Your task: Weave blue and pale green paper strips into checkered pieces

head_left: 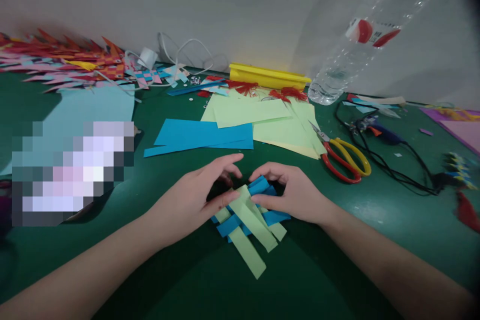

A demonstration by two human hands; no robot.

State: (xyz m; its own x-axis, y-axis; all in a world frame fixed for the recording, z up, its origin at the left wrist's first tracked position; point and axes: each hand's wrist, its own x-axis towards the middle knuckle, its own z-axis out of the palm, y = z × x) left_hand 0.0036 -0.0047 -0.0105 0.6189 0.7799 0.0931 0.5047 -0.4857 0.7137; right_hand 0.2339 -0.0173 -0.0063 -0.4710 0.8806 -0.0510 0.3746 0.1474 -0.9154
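A loosely woven piece of pale green and blue paper strips lies between my hands, its strip ends pointing toward me. My left hand is at its left side, with the thumb resting on the strips and the index finger stretched out above, apart from the thumb. On the other side, my right hand has its thumb and fingers closed around the upper right part, where a folded blue strip end sticks up. The lower fingers of both hands are partly hidden.
Beyond my hands lie blue paper pieces and pale green sheets. Red-and-yellow scissors are at the right, near black cords. A plastic bottle and a yellow holder stand by the wall. A pixelated area covers something at left.
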